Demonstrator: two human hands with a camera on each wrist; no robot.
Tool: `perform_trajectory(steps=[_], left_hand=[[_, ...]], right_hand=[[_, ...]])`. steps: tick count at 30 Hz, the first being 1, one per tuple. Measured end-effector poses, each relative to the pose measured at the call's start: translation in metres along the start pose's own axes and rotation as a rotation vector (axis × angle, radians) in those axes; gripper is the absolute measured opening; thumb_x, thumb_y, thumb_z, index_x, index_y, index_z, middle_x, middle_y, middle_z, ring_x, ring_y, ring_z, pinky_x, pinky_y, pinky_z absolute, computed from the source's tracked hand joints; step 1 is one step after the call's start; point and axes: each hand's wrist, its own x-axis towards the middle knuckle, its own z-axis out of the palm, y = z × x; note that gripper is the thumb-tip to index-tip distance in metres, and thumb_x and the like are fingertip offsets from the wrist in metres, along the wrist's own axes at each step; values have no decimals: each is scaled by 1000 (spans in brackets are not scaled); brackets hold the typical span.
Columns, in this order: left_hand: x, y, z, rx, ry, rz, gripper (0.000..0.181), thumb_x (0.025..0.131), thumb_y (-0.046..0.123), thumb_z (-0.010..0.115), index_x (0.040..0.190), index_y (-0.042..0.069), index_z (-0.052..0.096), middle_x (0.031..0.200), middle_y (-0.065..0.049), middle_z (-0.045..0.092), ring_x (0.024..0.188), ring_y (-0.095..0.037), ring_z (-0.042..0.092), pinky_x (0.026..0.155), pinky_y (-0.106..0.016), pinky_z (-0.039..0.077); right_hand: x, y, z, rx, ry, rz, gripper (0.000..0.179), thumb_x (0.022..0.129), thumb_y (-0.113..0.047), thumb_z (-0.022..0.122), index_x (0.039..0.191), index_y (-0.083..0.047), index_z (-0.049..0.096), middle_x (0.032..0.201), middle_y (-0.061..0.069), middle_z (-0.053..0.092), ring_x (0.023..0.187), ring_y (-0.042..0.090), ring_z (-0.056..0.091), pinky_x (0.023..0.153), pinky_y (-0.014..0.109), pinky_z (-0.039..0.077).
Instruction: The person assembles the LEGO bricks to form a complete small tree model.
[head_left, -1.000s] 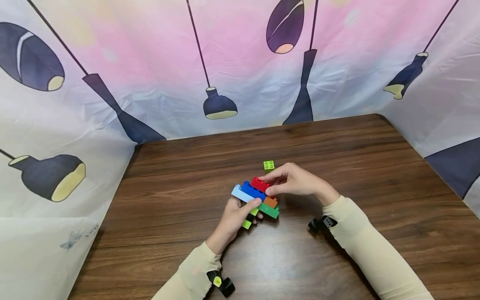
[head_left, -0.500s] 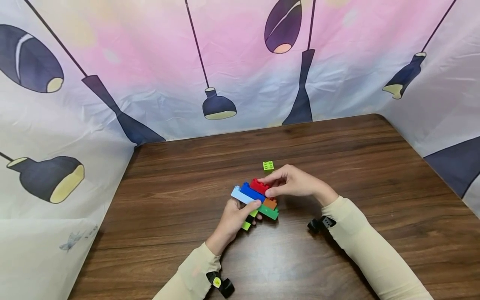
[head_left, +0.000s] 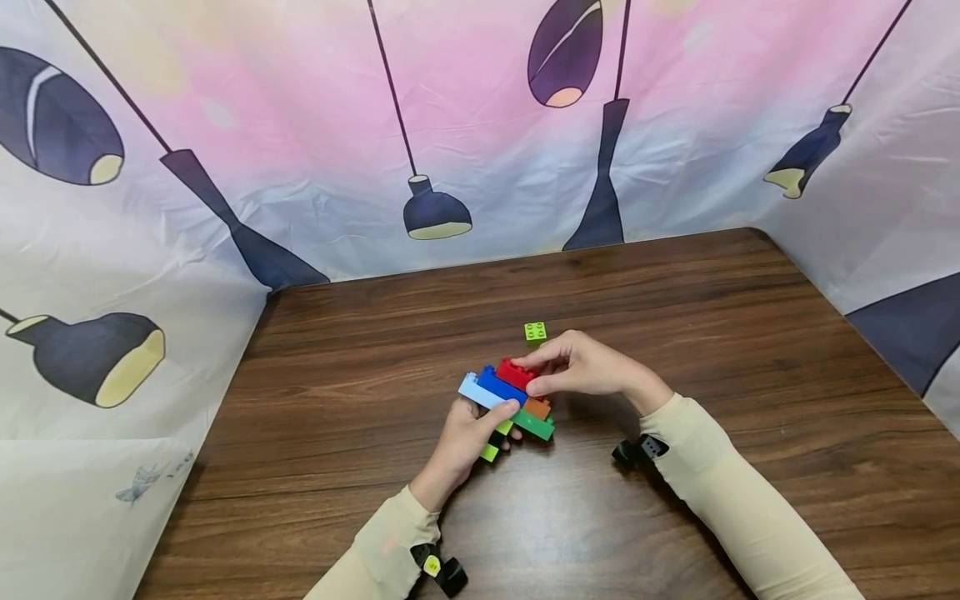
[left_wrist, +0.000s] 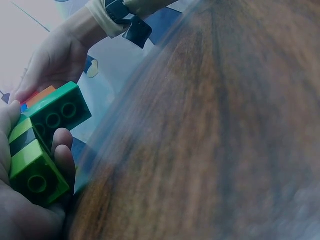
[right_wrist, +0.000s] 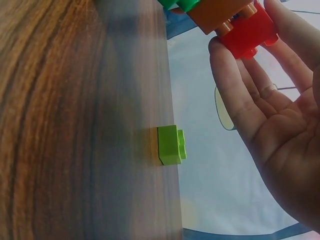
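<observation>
My left hand (head_left: 465, 437) grips a stack of toy building bricks from below, its thumb across the side. Lime and black bricks form the stack's lower part; above them come a light blue brick (head_left: 480, 393) and a green brick (head_left: 535, 424) side by side. Higher up sit a dark blue brick (head_left: 501, 387) and an orange brick (head_left: 537, 407). At the top, my right hand (head_left: 592, 367) pinches a red brick (right_wrist: 250, 32) between thumb and fingers, right against the bricks beneath. The left wrist view shows the hollow underside of the green brick (left_wrist: 70, 107).
A loose lime brick (head_left: 535, 332) with studs up stands on the dark wooden table (head_left: 360, 350), just beyond my right hand. A patterned cloth (head_left: 315, 100) hangs behind the table and along its sides.
Both hands and the brick stack shift very slightly left in the head view, along with the whole scene. The grips look the same.
</observation>
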Motion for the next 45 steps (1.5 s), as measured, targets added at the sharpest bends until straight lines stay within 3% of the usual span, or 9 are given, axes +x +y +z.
perform_trajectory(steps=[36,42,45], left_hand=[[6,-1,1,-3,-7,26,39,103,14,70,134,-4,56,103,-10,72,68,-20,70,57,-27,57],[4,-1,2,-23,7,2,36,102,16,71,130,-3,57,94,-8,74,68,-19,71,56,-27,57],[3,0,2,-31,24,-8,34,102,17,71,127,-3,59,89,-7,74,68,-19,71,56,-27,57]], right_hand=[[1,7,0,7,8,-10,40,96,-6,78,133,4,69,112,14,79,71,35,64,64,26,54],[0,4,1,-61,30,-19,39,95,-9,79,132,3,70,112,9,77,90,20,70,81,31,61],[2,2,1,-93,36,-5,43,96,-12,80,134,1,67,110,7,74,98,19,70,88,35,61]])
